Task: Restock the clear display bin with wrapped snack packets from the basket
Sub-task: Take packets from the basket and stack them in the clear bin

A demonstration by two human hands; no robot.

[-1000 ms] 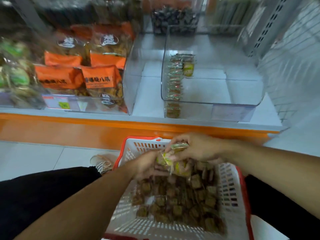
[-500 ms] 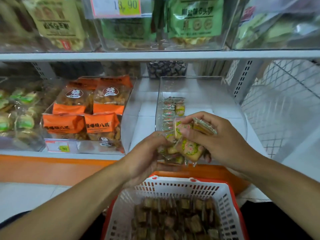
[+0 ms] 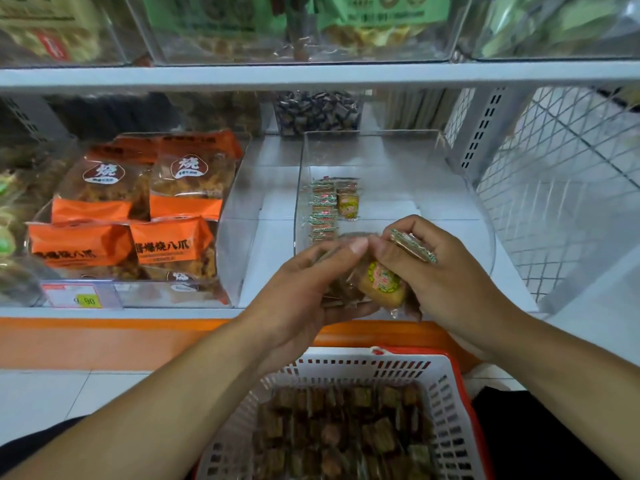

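Shop, price tag (image 3: 82, 299), stocked snack shelf (image 3: 311, 77)

Basket (image 3: 446, 386) of packets (image 3: 346, 434) before the shelf (image 3: 273, 258); display bin (image 3: 450, 209) right of bagged snacks (image 3: 138, 216).

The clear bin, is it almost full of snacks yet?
Not yet. The clear bin has just one short row of packets along its left wall, and most of its floor is bare. The left hand and right hand hold a bunch of packets at its front. The basket below holds plenty more.
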